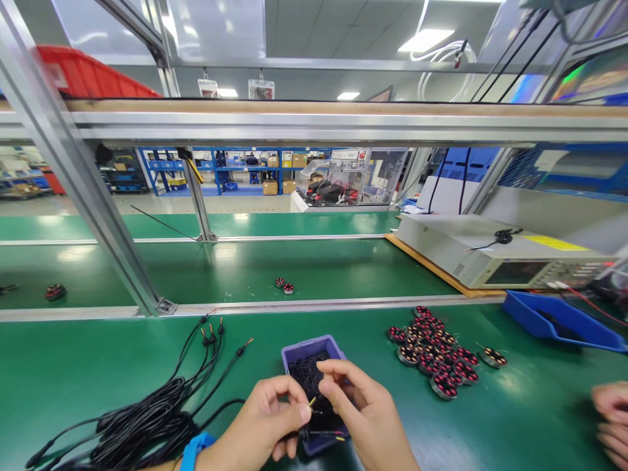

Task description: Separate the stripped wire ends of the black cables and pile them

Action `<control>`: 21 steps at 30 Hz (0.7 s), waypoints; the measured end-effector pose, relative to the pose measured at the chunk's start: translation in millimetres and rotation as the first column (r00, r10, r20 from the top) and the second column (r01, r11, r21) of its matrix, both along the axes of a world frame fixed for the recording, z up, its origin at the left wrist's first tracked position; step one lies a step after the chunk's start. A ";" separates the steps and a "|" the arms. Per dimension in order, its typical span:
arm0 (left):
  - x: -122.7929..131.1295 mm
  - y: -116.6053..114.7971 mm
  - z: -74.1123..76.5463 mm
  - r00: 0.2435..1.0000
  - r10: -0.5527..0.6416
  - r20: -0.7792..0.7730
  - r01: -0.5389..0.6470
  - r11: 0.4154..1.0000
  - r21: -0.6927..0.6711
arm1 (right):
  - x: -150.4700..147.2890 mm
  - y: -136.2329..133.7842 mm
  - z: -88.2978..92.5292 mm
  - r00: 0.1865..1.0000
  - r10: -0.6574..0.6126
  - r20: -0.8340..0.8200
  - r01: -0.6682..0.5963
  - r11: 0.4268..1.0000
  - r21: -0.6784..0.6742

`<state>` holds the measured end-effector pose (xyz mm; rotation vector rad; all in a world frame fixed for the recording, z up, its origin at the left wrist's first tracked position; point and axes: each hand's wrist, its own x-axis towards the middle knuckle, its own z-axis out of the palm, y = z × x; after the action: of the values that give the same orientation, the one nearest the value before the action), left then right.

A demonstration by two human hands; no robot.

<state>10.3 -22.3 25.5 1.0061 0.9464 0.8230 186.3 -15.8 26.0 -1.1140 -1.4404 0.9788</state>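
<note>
My left hand (277, 418) pinches a thin wire with a yellow tip (313, 401) between thumb and forefinger. Below those fingers, a dark cable end (324, 433) with bare coloured strands points right. Close beside it, my right hand (360, 409) has thumb and forefinger curled nearly together; whatever lies between them is too small to make out. Both hands hover over a purple bin (289, 350) filled with small black pieces. On the left lies a bundle of black cables (142, 418), several with stripped copper ends.
Several round motor parts with red and copper windings (432, 353) are heaped on the right. Beyond them are a blue tray (564, 324) and a grey instrument (495, 252). Another person's hand (613, 418) is at the right edge. A metal shelf beam (314, 127) crosses above the bench.
</note>
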 end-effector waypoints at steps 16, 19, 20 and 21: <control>-0.8 0.1 -0.7 1.000 -0.023 -0.019 0.023 1.000 -0.007 | -0.8 -2.5 2.1 0.996 -0.028 0.082 0.021 0.996 0.081; -0.6 0.3 -2.0 0.999 -0.029 -0.014 0.029 1.000 -0.001 | -1.0 -2.0 0.9 0.995 -0.025 0.101 0.015 0.995 0.100; -0.5 0.3 -2.8 0.999 -0.031 -0.011 0.031 1.000 0.001 | -1.2 -1.8 0.2 0.994 -0.024 0.107 0.013 0.995 0.104; -0.5 0.4 -3.7 0.999 -0.032 -0.008 0.032 0.999 0.003 | -1.5 -1.7 -0.5 0.993 -0.024 0.113 0.012 0.994 0.106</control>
<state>9.8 -21.9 21.8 1.0256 0.9342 0.7948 184.8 -17.6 25.5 -1.1181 -1.5532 0.8281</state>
